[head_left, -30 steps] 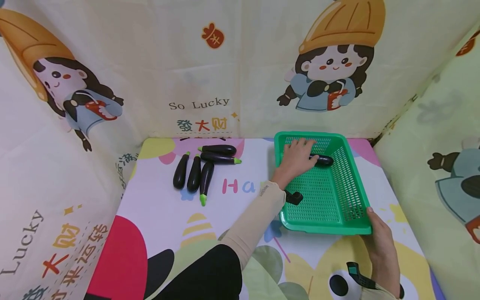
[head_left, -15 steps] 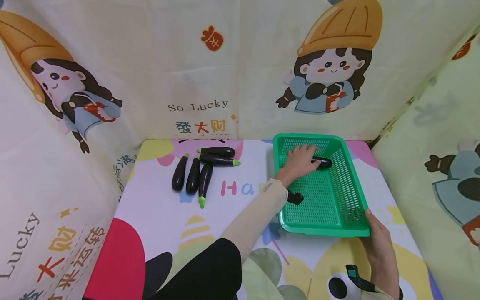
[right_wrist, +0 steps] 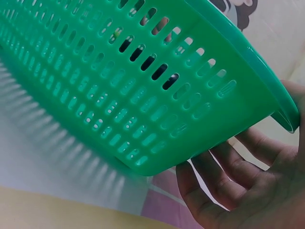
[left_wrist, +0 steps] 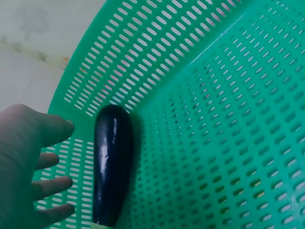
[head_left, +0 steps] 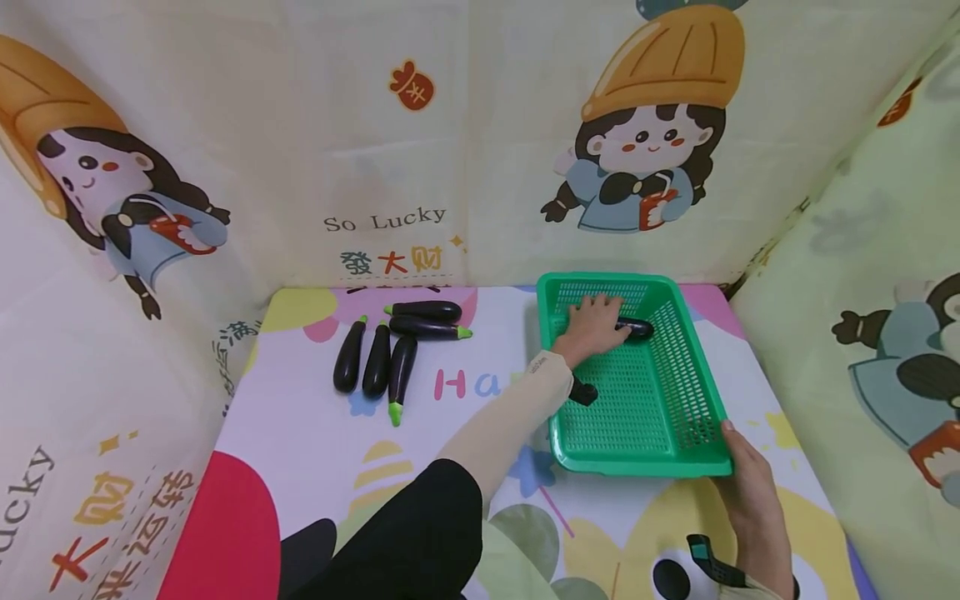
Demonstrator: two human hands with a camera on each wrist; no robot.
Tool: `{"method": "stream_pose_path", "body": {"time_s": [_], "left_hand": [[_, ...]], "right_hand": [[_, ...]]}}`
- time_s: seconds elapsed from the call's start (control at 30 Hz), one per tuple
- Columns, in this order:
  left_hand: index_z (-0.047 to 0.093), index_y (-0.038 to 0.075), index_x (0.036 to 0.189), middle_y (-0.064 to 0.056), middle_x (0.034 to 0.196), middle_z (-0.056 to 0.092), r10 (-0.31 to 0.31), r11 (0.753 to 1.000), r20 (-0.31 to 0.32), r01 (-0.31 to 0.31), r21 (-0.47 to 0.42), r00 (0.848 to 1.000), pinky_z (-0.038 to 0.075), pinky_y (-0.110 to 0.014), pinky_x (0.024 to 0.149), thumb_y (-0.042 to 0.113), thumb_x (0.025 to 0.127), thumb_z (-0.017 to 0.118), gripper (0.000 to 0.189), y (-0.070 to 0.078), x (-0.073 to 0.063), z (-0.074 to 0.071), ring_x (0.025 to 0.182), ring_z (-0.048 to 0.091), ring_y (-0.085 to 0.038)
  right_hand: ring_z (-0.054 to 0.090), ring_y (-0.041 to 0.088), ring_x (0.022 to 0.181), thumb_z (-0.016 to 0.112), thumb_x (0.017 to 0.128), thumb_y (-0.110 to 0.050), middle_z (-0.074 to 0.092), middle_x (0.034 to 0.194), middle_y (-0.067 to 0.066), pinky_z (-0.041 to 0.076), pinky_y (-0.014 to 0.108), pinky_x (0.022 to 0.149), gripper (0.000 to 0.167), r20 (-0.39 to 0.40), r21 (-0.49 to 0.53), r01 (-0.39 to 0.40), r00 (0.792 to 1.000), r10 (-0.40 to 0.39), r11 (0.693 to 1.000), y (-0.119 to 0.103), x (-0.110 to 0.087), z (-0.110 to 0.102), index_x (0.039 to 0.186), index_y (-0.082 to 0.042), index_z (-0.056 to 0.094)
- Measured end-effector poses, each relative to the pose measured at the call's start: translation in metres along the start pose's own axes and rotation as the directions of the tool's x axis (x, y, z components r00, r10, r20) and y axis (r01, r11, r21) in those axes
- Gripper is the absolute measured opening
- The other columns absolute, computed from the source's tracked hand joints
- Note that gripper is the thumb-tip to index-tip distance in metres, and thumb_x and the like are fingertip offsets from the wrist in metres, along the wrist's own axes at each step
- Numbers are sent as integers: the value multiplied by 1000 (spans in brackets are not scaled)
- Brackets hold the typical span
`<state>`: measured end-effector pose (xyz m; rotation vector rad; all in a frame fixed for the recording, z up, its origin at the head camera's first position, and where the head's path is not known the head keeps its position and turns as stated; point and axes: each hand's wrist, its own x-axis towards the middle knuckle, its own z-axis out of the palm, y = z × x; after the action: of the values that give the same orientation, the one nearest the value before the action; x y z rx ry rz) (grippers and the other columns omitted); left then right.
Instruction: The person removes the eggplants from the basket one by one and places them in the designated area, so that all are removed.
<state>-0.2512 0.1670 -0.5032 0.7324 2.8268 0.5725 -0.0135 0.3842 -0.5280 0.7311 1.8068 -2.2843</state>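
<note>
A green perforated plastic basket stands on the right half of the table. One dark purple eggplant lies inside it near the far end, partly hidden by my left hand. In the left wrist view, that hand's spread thumb and fingers are beside the eggplant, with a gap between. My right hand holds the basket's near right corner, its thumb at the rim. From the right wrist view, bent fingers support the corner from outside and below; the thumb is hidden there.
Several more eggplants with green tips lie grouped on the left half of the table. The tablecloth is printed with bright shapes and letters. Cloth walls with cartoon figures enclose the back and both sides.
The head view has shifted slightly, so everything sits a bit lower and further left in it. Both hands, the basket and the eggplants keep nearly the same places relative to one another.
</note>
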Motion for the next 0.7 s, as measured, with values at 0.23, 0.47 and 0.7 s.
{"method": "stream_pose_path", "body": {"time_s": [0.23,0.47,0.7], "left_hand": [[35,29,163,1,164,40,46,998,59,-48,40,997,35,-55,120,49,108,50,61,-2,7,3,148,40,-26],[33,27,164,1,166,40,80,994,96,-86,66,992,35,-54,122,49,107,50,63,-1,8,6,152,38,-28],[35,26,163,2,165,42,111,992,105,-116,42,988,34,-52,122,45,108,51,60,-1,9,7,152,38,-27]], "right_hand": [[64,-4,91,46,110,-44,70,98,-24,52,14,77,28,-19,-6,-7,1000,6,1000,2,1,0,94,-45,70],[64,-5,92,46,110,-44,70,98,-25,52,14,77,29,-17,-1,-15,1000,15,1000,3,1,-2,93,-46,70],[64,-5,90,46,110,-45,70,97,-24,52,14,77,28,-22,-16,-19,1000,19,1000,2,2,0,93,-46,68]]}}
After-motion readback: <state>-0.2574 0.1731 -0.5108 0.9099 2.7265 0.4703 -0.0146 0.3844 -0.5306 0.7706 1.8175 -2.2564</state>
